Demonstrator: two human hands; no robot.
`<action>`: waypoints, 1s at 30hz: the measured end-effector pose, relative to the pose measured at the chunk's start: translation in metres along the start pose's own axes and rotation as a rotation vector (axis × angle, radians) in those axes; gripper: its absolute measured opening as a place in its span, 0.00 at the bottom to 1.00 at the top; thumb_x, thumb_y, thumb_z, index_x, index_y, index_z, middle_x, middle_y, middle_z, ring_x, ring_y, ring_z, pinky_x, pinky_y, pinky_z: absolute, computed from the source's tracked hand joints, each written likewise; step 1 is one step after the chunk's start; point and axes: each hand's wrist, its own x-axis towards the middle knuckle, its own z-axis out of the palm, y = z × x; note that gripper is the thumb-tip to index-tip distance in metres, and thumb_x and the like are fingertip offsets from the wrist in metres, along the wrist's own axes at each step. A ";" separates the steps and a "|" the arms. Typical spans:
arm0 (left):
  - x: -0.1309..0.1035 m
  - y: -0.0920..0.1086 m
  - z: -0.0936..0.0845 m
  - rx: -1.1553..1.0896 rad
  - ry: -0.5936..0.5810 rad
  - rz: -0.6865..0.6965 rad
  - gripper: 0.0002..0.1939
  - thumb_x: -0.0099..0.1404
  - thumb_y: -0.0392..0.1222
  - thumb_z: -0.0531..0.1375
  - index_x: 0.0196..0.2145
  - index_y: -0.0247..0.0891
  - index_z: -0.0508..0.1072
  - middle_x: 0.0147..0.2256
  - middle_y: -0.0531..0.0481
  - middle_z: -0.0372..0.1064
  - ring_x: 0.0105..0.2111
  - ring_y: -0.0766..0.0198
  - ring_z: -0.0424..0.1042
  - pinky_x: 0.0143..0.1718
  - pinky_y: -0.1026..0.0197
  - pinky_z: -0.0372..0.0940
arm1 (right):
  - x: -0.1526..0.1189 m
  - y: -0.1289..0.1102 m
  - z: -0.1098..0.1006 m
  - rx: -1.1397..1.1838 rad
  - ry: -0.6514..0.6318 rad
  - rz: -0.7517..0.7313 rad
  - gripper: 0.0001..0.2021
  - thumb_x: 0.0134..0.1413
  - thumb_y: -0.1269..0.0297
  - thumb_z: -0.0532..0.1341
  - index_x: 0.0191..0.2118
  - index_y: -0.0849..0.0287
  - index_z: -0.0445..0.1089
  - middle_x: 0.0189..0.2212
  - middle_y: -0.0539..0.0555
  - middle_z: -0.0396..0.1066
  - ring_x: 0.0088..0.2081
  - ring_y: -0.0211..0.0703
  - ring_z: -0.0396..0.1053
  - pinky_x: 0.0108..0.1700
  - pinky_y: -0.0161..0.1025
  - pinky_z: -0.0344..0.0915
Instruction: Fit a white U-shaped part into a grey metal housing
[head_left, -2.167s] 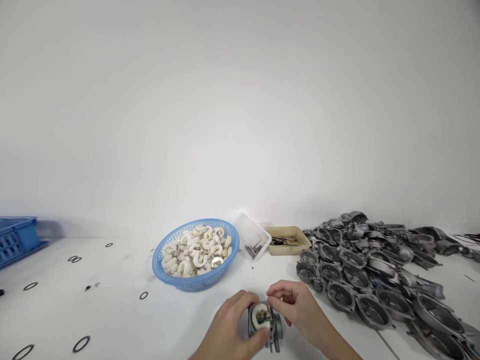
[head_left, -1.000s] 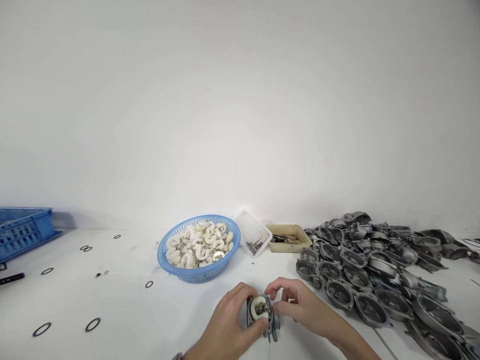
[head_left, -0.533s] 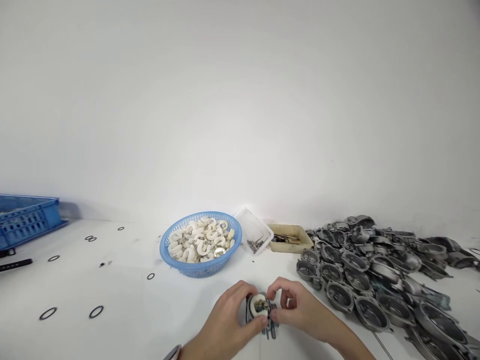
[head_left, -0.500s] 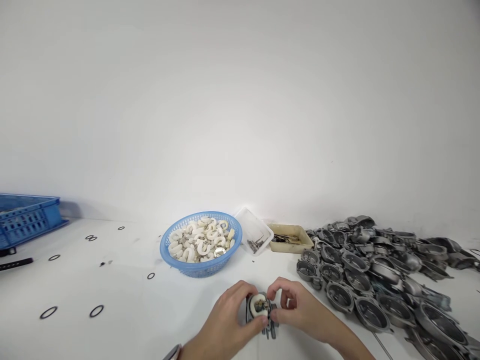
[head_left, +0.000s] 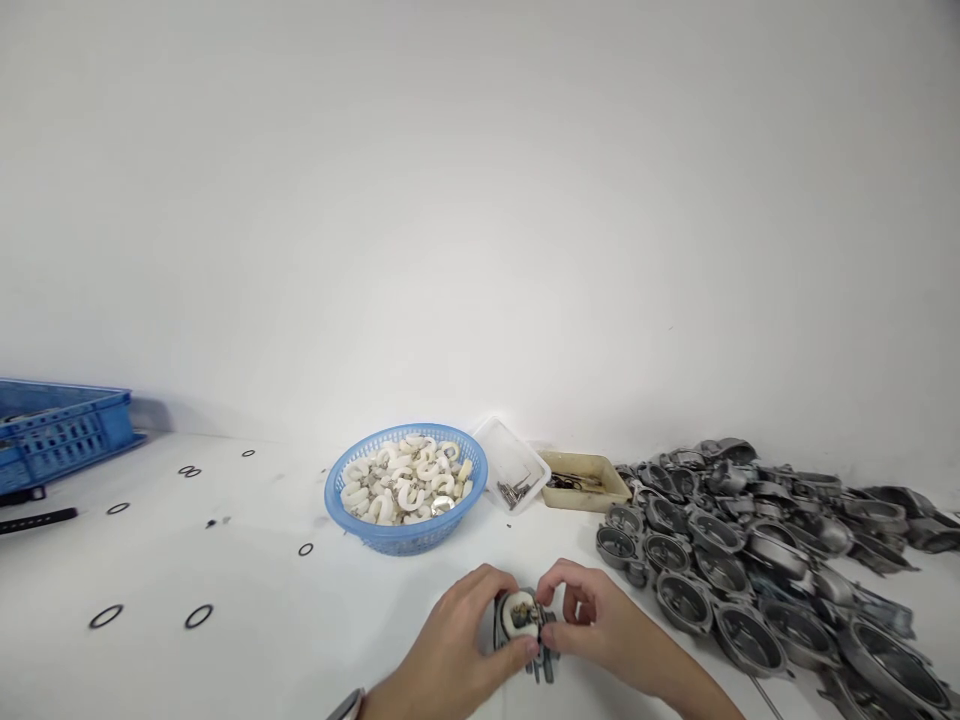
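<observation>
1. At far left a blue crate (head_left: 64, 432) sits at the edge of the white table (head_left: 247, 640), with black rubber rings (head_left: 199, 616) scattered flat on the surface nearby.
2. Toward the middle stands a round blue basket (head_left: 405, 535) heaped with white U-shaped pieces (head_left: 401, 485).
3. The left hand (head_left: 457, 650) comes up from the bottom edge, palm turned inward, thumb and fingers wrapped closely around the left side of a small metal assembly (head_left: 523, 630).
4. That assembly rests low at the centre, between both hands, just above the table. A white U-shaped piece sits on its top face. It looks like cast metal: probably stiff, fairly heavy for its size, with uneven edges that give good purchase. The white piece seems lighter and likelier to shift, so the body's sides are the safer hold.
5. The right hand (head_left: 600, 625) meets it from the right, fingers curled, fingertips pinched narrowly at the assembly's top right edge.
6. Behind lie a clear tray (head_left: 517, 470) of small metal pins and a beige tray (head_left: 589, 480).
7. At right spreads a large pile of grey metal housings (head_left: 757, 560).
</observation>
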 end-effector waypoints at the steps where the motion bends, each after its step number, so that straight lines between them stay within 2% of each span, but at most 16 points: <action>1: 0.000 0.000 0.000 0.000 0.000 -0.002 0.11 0.65 0.44 0.66 0.45 0.45 0.73 0.41 0.54 0.71 0.41 0.60 0.71 0.44 0.61 0.62 | 0.000 0.000 0.000 -0.001 0.001 0.003 0.08 0.48 0.65 0.68 0.37 0.55 0.75 0.35 0.47 0.70 0.32 0.37 0.61 0.37 0.34 0.59; 7: -0.001 -0.001 0.000 0.006 -0.007 -0.002 0.11 0.66 0.45 0.65 0.45 0.44 0.73 0.42 0.53 0.72 0.42 0.59 0.71 0.45 0.61 0.62 | 0.000 -0.002 0.001 -0.027 0.012 0.013 0.07 0.48 0.65 0.67 0.36 0.55 0.74 0.38 0.48 0.70 0.33 0.37 0.62 0.37 0.34 0.60; 18: -0.001 -0.004 0.000 0.009 -0.017 0.008 0.11 0.67 0.46 0.65 0.46 0.45 0.72 0.42 0.53 0.72 0.42 0.58 0.71 0.45 0.60 0.62 | 0.001 -0.004 0.002 -0.044 0.023 0.026 0.08 0.46 0.65 0.68 0.36 0.55 0.75 0.33 0.47 0.70 0.30 0.37 0.60 0.36 0.35 0.59; 22: 0.000 -0.003 0.001 0.006 -0.015 0.015 0.11 0.67 0.45 0.65 0.46 0.45 0.72 0.42 0.53 0.72 0.42 0.58 0.71 0.45 0.60 0.62 | 0.000 -0.002 0.000 -0.030 0.016 0.022 0.09 0.46 0.66 0.68 0.37 0.55 0.75 0.36 0.48 0.71 0.32 0.37 0.61 0.37 0.35 0.60; 26: -0.001 -0.004 0.001 0.000 -0.001 0.008 0.12 0.66 0.44 0.65 0.46 0.45 0.73 0.43 0.52 0.73 0.44 0.58 0.72 0.47 0.60 0.63 | -0.006 -0.004 -0.005 -0.003 -0.042 0.009 0.20 0.48 0.66 0.67 0.50 0.51 0.74 0.47 0.51 0.72 0.39 0.41 0.66 0.42 0.37 0.64; 30: -0.003 -0.007 0.000 0.032 0.024 -0.013 0.18 0.66 0.49 0.65 0.52 0.46 0.72 0.48 0.49 0.73 0.49 0.53 0.71 0.51 0.56 0.64 | -0.012 -0.011 0.000 -0.044 -0.059 0.013 0.36 0.45 0.65 0.70 0.63 0.48 0.66 0.60 0.55 0.66 0.55 0.52 0.65 0.56 0.45 0.63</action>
